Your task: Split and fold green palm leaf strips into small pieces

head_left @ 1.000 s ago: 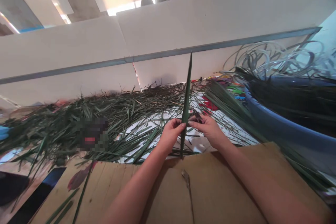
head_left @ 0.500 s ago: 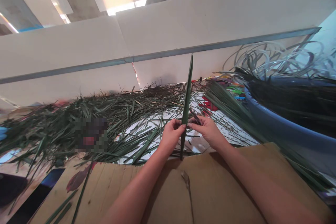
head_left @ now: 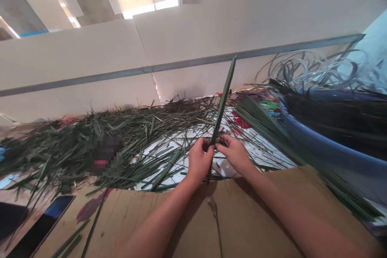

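Note:
A long, narrow green leaf (head_left: 224, 98) stands up from my hands, its tip leaning right and away from me. Pinched near its lower part, it is held by the thumb and fingers of my left hand (head_left: 200, 161). My right hand (head_left: 235, 154) is closed just beside it, thumb tip close to the leaf. A small dark thing sticks out among the right fingers, too unclear to name. Below both hands lies a brown cardboard sheet (head_left: 256, 213) with a dry stalk (head_left: 213, 209) on it.
Cut green leaves (head_left: 145, 123) lie heaped along the white partition (head_left: 90, 58). To the right is a blue tub (head_left: 302, 129) of dark strands, with long leaves (head_left: 266, 123) beside it and pale coiled strips (head_left: 317, 66) behind. A phone (head_left: 45, 225) rests at the left.
The leaf has tipped to the right, its top moving right. Both hands have stayed in nearly the same place. A blurred shape behind the partition has shifted right.

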The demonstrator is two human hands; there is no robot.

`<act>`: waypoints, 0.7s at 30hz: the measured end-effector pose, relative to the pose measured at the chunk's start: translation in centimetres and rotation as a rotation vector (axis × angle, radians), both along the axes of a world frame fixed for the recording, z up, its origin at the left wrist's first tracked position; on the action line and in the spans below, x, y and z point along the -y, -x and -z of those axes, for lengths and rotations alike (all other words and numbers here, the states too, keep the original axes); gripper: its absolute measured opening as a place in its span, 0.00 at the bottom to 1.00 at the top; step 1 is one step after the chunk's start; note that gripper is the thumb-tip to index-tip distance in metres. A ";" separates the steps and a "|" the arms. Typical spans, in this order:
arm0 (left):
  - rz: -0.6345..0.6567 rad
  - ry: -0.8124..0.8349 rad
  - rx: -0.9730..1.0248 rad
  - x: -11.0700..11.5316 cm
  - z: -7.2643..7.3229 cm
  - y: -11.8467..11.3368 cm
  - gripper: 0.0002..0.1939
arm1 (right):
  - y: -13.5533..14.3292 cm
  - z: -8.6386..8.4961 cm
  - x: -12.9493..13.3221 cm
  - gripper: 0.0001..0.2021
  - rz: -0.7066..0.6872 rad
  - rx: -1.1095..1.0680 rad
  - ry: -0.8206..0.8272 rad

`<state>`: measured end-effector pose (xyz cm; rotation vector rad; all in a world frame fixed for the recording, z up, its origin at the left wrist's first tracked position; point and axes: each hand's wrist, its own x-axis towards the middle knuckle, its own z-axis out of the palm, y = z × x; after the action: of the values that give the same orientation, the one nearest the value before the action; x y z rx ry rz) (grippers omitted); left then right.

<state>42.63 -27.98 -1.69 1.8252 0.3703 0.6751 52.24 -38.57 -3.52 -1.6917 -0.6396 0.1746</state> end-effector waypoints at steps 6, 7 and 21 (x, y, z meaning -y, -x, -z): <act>0.014 0.085 0.006 0.0 0.4 -0.3 0.02 | 0.6 -0.8 0.1 0.05 0.098 0.098 0.092; 0.020 0.102 0.013 0.0 0.5 -0.4 0.03 | 0.7 -0.9 0.1 0.05 0.110 0.109 0.103; -0.028 0.284 0.036 -1.4 0.5 -0.6 0.08 | -0.6 -1.2 0.6 0.07 0.093 -0.045 -0.051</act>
<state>43.22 -26.60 -2.20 1.5396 0.4451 0.6392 52.86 -39.22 -2.29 -1.6603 -0.5271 0.1292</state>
